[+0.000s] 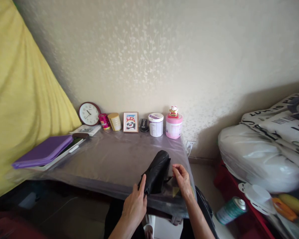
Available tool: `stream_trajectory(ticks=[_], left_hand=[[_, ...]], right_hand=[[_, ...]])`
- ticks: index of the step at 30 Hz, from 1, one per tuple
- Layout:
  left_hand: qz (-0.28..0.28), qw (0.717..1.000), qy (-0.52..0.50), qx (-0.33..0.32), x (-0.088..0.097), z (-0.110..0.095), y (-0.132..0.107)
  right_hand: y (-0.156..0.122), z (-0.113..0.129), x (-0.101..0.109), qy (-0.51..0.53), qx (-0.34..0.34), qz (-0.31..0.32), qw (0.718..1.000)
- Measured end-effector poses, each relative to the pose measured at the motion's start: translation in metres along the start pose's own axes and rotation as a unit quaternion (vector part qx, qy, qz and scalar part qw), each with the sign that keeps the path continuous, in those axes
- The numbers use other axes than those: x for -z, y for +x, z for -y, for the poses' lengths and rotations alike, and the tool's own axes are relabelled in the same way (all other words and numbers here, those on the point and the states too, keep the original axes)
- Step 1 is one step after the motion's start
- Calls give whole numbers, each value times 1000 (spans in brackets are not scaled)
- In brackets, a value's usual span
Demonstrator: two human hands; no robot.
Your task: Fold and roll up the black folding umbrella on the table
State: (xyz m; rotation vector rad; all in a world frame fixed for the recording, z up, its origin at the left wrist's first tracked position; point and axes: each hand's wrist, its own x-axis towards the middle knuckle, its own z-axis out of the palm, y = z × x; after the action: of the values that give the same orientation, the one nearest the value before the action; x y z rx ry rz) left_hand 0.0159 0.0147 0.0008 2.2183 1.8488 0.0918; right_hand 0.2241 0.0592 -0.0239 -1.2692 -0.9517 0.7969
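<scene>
A black folded umbrella lies slantwise on the table near its front right part, with a loose dark flap along its right side. My left hand holds its near end, index finger stretched along the side and thumb low against it. To the right of the umbrella is my right hand, thumb and index finger pinched together. Whatever may be between those fingertips is too small to make out. A thin dark strap shows between the umbrella and that hand.
Along the wall stand a clock, a pink can, a yellow-lidded jar, a framed panda picture and two tubs. A purple folder lies left. Right of the table are a spray can and a red box.
</scene>
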Motion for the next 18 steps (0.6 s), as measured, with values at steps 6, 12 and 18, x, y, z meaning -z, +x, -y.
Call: stream_trajectory(ticks=[6,12,18], left_hand=[[87,973,-210,22,10,15,8],[192,828,-521,75,19,34,18],[-9,966,-248,77,27,37,12]], right_hand=[[-5,-5,0,-7,-15,7,1000],[-4,-7,2,12,-22,14,1000],[-6,-4,1,-1,-13,18,1000]])
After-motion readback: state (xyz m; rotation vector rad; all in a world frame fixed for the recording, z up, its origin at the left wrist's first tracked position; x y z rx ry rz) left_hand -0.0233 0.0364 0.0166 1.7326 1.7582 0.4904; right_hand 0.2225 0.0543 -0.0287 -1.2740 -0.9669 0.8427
